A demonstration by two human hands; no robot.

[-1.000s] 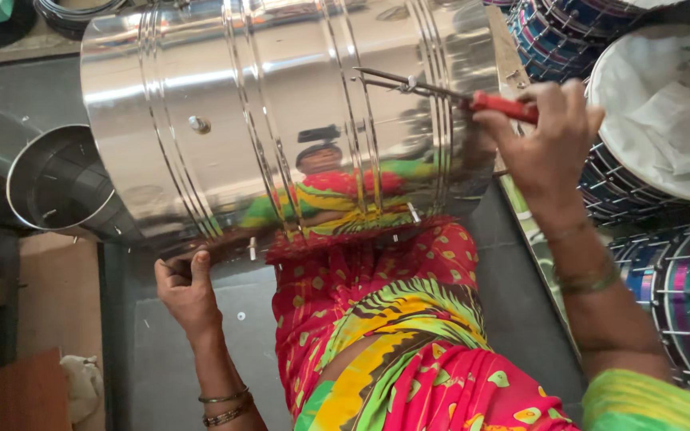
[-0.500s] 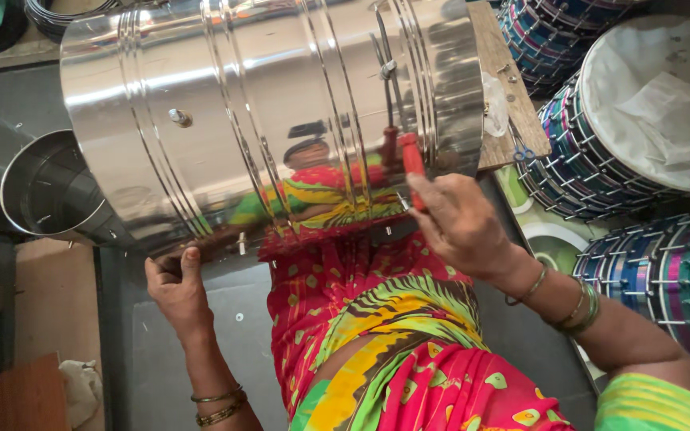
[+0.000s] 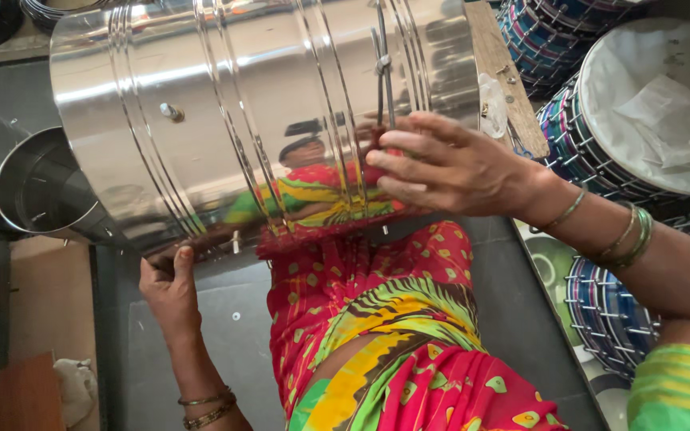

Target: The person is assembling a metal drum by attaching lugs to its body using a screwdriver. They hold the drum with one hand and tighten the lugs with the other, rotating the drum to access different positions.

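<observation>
Cluttered workshop floor, stacked woven baskets (image 3: 600, 136) far right. Big steel drum (image 3: 265, 120) lying sideways across lap, likely for reach. Left hand (image 3: 168, 291) cupped under near rim, steadying. Right hand (image 3: 449, 164) closed around red-handled tool (image 3: 378, 140), fingers curled against drum's wall.

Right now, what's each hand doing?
Left hand: gripping the big shiny ribbed steel drum at its lower edge.
Right hand: closed on a red-handled tool against the drum.

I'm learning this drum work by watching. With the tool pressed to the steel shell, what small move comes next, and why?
Probably a short turn of the red-handled tool, since the right hand holds it against the steel drum at a fastener while the left hand steadies the lower edge.
</observation>
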